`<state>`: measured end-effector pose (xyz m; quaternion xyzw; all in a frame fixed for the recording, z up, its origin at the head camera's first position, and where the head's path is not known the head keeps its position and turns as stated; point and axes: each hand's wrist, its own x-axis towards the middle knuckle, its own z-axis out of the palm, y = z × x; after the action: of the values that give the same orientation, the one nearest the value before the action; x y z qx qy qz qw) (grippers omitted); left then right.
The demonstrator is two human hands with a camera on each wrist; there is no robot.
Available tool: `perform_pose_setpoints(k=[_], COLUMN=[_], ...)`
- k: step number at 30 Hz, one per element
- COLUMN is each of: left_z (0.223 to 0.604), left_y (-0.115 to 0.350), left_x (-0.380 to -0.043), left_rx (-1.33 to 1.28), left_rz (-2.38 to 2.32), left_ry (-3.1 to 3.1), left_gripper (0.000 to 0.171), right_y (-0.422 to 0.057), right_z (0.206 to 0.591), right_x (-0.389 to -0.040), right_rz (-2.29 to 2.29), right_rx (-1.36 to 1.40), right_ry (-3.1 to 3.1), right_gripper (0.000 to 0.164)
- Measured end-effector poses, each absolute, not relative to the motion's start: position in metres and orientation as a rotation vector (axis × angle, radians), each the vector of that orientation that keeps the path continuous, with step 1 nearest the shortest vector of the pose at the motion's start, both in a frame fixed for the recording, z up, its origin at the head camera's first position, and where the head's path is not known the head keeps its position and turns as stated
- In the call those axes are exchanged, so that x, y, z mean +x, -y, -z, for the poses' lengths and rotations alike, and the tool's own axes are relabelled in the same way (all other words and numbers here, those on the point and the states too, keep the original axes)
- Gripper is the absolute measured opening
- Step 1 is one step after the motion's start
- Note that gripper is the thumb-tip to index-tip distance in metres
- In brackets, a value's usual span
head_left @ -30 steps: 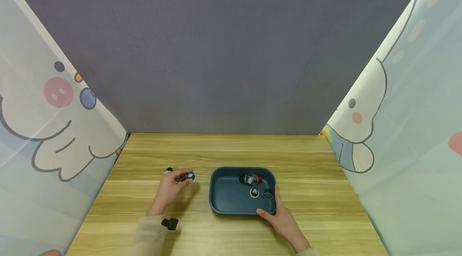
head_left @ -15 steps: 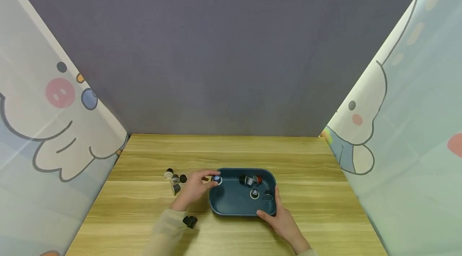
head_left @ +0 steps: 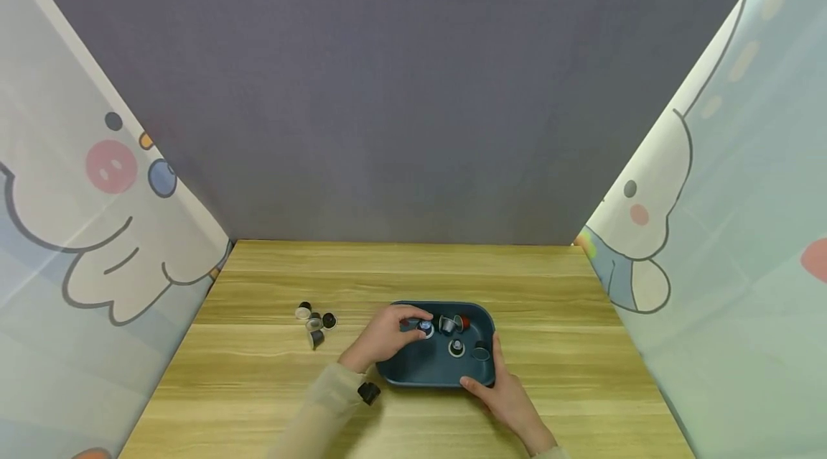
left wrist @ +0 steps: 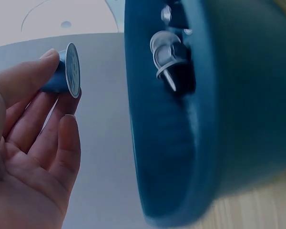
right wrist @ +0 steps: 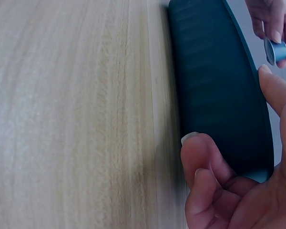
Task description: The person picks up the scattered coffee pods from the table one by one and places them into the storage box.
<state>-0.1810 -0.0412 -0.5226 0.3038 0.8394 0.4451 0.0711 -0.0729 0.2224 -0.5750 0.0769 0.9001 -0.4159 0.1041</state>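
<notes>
My left hand (head_left: 386, 335) pinches a blue coffee capsule (left wrist: 59, 76) between thumb and fingertips, over the left-to-middle part of a dark blue tray (head_left: 413, 369). In the left wrist view the capsule's pale foil lid faces the tray, and a gap separates the two. My right hand (head_left: 507, 398) grips the tray's front right corner, thumb at the rim and other fingers round the outer wall. Several capsules lie inside the tray, among them a silver one (head_left: 446, 325), a red one (head_left: 463, 322) and a dark one standing lid down (head_left: 456, 348).
On the wooden table (head_left: 245, 387), left of the tray, lies a loose group of several capsules, one of them black (head_left: 329, 320). A grey backdrop (head_left: 413, 121) rises behind the table, with cartoon-printed curtains (head_left: 730, 193) at both sides.
My left hand has carried the blue capsule rightward from the group on the table, across the tray's left rim, to above its inside. My right hand has stayed at the tray's corner.
</notes>
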Motion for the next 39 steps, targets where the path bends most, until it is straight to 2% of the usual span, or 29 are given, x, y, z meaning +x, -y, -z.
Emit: perform_pose_setpoints(k=[14,39], left_z=[0.519,0.529], left_y=[0.01,-0.035], left_x=[-0.189,-0.215], left_rx=[1.075,0.994], left_rz=[-1.249,-1.16], left_ry=[-2.409,-2.34], left_gripper=[0.031,0.03], right_y=[-0.224,-0.224], right_z=[0.576,0.572], right_x=[-0.074,-0.073], right_rz=[1.215,1.189], right_rx=[0.21,0.2], right_ry=[-2.651,-2.704], right_gripper=[0.114,0.114])
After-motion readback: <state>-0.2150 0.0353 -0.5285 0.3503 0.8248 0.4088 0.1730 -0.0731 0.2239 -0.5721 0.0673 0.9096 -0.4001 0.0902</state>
